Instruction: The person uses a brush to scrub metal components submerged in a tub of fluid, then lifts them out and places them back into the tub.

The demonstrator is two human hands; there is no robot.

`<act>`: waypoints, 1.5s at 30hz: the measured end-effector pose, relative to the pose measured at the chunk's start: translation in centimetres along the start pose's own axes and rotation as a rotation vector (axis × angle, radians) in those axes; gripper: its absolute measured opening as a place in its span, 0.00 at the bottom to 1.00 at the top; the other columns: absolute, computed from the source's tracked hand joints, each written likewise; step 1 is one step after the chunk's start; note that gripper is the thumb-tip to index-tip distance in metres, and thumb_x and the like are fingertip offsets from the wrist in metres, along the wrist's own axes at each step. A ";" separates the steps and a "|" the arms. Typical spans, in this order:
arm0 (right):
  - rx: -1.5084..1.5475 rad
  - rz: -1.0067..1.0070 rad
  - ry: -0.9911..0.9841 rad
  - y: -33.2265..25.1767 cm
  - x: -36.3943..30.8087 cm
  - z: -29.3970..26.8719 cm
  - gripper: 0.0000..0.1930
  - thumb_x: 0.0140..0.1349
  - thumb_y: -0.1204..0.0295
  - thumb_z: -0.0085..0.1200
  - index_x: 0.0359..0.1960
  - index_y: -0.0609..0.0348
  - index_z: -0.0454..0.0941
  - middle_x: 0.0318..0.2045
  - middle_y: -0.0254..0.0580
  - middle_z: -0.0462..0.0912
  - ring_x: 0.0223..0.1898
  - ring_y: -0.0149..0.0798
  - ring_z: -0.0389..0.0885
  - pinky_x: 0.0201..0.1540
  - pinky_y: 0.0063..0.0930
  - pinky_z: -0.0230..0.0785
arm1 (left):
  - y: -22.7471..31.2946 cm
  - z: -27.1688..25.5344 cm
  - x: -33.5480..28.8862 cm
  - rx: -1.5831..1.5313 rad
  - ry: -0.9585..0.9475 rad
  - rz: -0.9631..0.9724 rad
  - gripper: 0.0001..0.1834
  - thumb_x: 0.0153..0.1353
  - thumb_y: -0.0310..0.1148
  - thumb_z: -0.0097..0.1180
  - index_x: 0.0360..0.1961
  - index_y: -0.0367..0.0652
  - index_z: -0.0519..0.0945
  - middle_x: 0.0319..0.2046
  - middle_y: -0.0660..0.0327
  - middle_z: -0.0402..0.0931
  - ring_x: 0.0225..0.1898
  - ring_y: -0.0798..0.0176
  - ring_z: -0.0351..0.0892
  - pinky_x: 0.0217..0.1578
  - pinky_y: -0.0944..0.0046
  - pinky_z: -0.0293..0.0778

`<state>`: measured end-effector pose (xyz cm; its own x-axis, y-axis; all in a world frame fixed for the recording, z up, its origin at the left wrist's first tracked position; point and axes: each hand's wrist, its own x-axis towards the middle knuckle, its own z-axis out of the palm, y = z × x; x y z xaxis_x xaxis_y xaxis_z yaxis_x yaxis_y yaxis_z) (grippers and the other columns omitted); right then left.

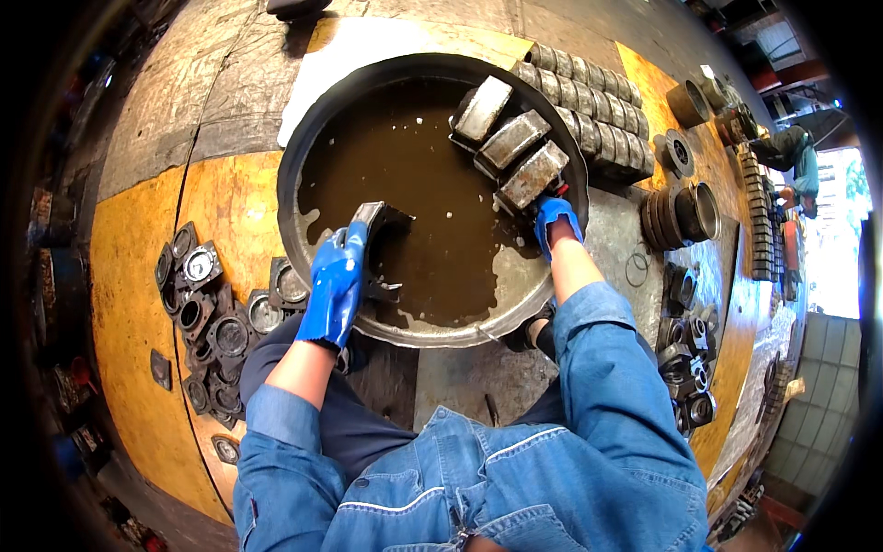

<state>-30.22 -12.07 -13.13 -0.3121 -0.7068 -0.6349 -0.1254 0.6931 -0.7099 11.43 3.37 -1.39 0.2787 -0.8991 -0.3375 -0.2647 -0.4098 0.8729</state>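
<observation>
A wide round metal basin (pixel 297 241) with shallow murky brown liquid (pixel 405 166) lies in front of me. My left hand (pixel 338 271), in a blue rubber glove, is closed round a dark, U-shaped metal casting (pixel 394 219) with a shiny edge, over the basin's near left part. My right hand (pixel 557 224), gloved likewise, is at the basin's right side against the nearest metal block (pixel 535 175) of a row of three. Its fingers are curled and partly hidden; a small red thing shows beside them, too little to name.
Stacked metal blocks (pixel 602 129) stand beyond the basin's right rim. Dark ring-holed parts (pixel 228 336) are heaped at left, and more (pixel 690 368) lie at right. Metal cylinders (pixel 696 213) and a thin wire ring (pixel 636 269) are farther right. Another person (pixel 805 170) is at far right.
</observation>
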 end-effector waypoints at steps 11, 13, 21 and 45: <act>0.428 -0.201 -0.462 -0.1 -17.6 2.4 0.18 0.76 0.66 0.52 0.57 0.67 0.83 0.49 0.47 0.87 0.48 0.38 0.87 0.54 0.30 0.81 | 0.5 -2.5 -2.1 0.643 0.035 0.488 0.19 0.78 0.31 0.44 0.63 0.31 0.74 0.51 0.29 0.81 0.55 0.29 0.82 0.54 0.41 0.78; 0.393 -0.194 -0.415 -2.0 -20.7 4.7 0.17 0.77 0.65 0.54 0.55 0.65 0.84 0.45 0.40 0.89 0.44 0.34 0.88 0.52 0.26 0.81 | 0.8 -2.4 -2.2 0.662 0.028 0.464 0.19 0.76 0.27 0.46 0.64 0.31 0.72 0.51 0.29 0.81 0.54 0.29 0.82 0.54 0.41 0.79; 0.326 -0.459 -0.694 -3.1 -24.7 13.3 0.18 0.71 0.63 0.67 0.55 0.62 0.86 0.46 0.41 0.90 0.44 0.33 0.89 0.47 0.28 0.83 | 0.6 -2.4 -1.8 0.736 -0.001 0.379 0.21 0.74 0.27 0.51 0.65 0.29 0.70 0.51 0.30 0.82 0.54 0.30 0.83 0.54 0.41 0.79; 0.134 -0.420 -0.580 -7.9 -21.0 13.5 0.11 0.72 0.64 0.61 0.42 0.57 0.89 0.33 0.33 0.88 0.34 0.26 0.83 0.39 0.22 0.73 | 1.1 -2.4 -2.3 0.781 0.005 0.454 0.27 0.70 0.24 0.51 0.70 0.30 0.69 0.48 0.29 0.82 0.52 0.30 0.83 0.51 0.41 0.79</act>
<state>-9.93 -4.62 1.63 0.2911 -0.8965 -0.3339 0.0034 0.3500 -0.9368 12.78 5.36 1.16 -0.0019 -0.9999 -0.0155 -0.9012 -0.0050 0.4334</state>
